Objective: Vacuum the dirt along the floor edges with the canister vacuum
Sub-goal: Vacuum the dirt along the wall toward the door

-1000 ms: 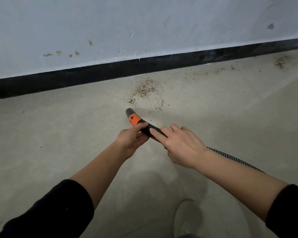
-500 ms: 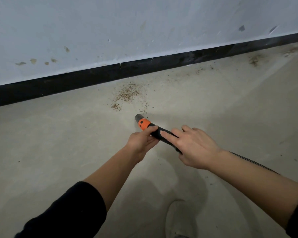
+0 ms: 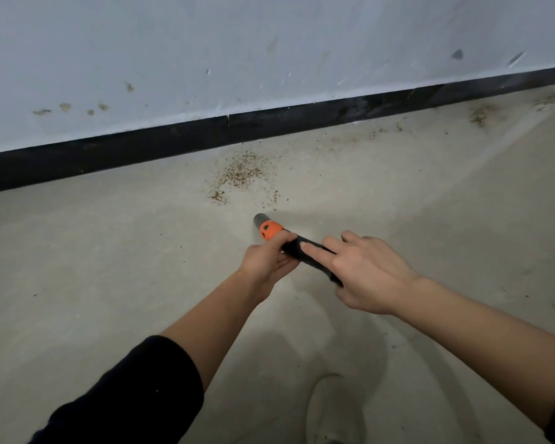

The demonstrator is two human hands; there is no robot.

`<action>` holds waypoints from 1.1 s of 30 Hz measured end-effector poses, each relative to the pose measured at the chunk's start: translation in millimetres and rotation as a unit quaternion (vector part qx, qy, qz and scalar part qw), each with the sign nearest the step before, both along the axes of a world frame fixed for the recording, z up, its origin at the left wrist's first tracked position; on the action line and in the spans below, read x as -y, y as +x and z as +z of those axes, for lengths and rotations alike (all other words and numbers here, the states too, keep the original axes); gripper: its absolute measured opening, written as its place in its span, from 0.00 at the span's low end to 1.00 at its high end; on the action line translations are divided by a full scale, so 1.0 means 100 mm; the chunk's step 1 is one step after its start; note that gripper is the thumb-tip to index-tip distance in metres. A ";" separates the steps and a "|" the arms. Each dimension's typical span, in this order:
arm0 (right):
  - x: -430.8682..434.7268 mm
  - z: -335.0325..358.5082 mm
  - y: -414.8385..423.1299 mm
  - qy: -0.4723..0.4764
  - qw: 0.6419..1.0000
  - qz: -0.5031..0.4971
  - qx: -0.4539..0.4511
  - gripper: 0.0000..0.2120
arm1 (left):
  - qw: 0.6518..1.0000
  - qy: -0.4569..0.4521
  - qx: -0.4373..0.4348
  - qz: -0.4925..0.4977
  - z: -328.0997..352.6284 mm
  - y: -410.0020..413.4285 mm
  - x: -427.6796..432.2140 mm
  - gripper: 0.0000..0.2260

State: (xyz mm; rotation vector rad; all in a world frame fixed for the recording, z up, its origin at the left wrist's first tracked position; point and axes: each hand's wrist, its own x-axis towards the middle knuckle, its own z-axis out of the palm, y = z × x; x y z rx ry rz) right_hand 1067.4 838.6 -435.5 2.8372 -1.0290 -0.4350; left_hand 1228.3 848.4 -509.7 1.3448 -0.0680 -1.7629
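Note:
A black vacuum wand (image 3: 297,246) with an orange collar (image 3: 269,229) points at the concrete floor, its tip a short way in front of a patch of brown dirt crumbs (image 3: 239,174). My left hand (image 3: 268,261) grips the wand just behind the collar. My right hand (image 3: 362,272) holds the wand further back, index finger stretched along its top and thumb curled beneath. The hose is hidden behind my right arm. The canister is out of view.
A black skirting board (image 3: 205,139) runs along the foot of a stained white wall (image 3: 269,52). More dirt lies near the skirting at the far right (image 3: 479,115). My pale shoe (image 3: 330,408) stands at the bottom.
The wand tip and both hands stay close to the dirt patch while the view shifts slightly. My right index finger now lies straight along the wand.

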 end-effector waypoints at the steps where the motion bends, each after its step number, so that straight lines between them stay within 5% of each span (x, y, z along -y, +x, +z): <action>1: 0.02 -0.04 0.03 -0.007 1.000 0.015 0.011 0.37 | 1.000 0.000 0.004 0.014 0.00 0.05 -0.03 0.14; 14: -0.07 -0.18 0.75 0.045 0.985 0.145 0.078 0.37 | 0.967 0.060 0.088 0.230 0.09 0.52 -0.63 0.06; 33: -0.17 0.04 1.33 0.035 0.991 0.132 0.011 0.33 | 0.967 0.041 0.055 0.245 0.08 0.94 -0.55 0.05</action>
